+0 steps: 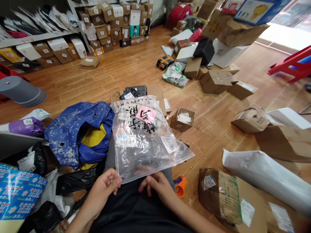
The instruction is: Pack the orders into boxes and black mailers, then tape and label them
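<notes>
A clear plastic bag (145, 155) lies across my lap, its near edge toward me. Dark lettering, a pink tag (146, 114) and two white labels show on it, and something pale is folded inside at the far end. My left hand (109, 182) pinches the bag's near left corner between thumb and curled fingers. At the middle of the near edge, my right hand (157, 185) has its thumb against the plastic, with part of a finger showing through it.
A blue and yellow sack (75, 129) lies to the left, near black parcels (73, 179). An open small carton (182, 119) stands ahead. Taped boxes (218, 194) and a white long parcel (262, 174) lie right. Shelves (39, 38) hold parcels behind. An orange-handled tool (180, 187) is by my right leg.
</notes>
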`<state>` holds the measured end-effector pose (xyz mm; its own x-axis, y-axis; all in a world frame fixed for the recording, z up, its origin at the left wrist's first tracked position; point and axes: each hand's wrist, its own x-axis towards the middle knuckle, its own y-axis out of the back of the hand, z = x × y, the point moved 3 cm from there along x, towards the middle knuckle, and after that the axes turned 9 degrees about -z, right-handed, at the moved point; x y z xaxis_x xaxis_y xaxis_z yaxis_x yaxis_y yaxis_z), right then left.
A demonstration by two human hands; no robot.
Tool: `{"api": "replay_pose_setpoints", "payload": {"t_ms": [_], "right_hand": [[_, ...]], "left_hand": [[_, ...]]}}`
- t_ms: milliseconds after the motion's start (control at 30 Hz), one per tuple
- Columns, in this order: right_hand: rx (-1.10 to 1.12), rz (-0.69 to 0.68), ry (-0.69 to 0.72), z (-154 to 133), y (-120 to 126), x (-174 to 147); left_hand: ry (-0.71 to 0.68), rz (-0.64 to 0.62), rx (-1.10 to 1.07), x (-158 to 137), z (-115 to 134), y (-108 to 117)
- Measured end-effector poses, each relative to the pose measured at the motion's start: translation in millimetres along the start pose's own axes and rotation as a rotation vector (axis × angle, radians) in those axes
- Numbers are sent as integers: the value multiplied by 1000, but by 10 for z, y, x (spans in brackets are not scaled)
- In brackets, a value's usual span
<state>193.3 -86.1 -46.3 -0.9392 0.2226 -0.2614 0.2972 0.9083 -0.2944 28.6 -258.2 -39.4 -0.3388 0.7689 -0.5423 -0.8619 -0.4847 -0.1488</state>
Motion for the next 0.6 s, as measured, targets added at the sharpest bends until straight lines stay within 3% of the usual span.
{"api": "replay_pose_setpoints", "payload": {"t_ms": [33, 100, 167, 233, 267, 333, 400, 600], "right_hand": [[159, 36, -35, 53, -19, 94], [268, 99, -36, 112, 3, 225], [229, 119, -29, 157, 54, 276], [174, 129, -44, 214, 99, 269], [149, 143, -53, 241, 117, 256], [91, 177, -42, 273, 147, 235], [24, 198, -4, 277, 169, 241], [-110, 186, 47, 271, 206, 250]], "left_hand": [[3, -7, 51, 0, -26, 18], [-56, 69, 218, -9, -46, 69], [-262, 325, 494, -48, 30, 108], [-570, 530, 838, -106, 178, 18], [-702, 523, 1001, -112, 246, -79], [-853, 331, 1235, -66, 346, -296], [-877, 162, 1331, 15, 414, -450], [-831, 44, 1220, 164, 491, -501]]}}
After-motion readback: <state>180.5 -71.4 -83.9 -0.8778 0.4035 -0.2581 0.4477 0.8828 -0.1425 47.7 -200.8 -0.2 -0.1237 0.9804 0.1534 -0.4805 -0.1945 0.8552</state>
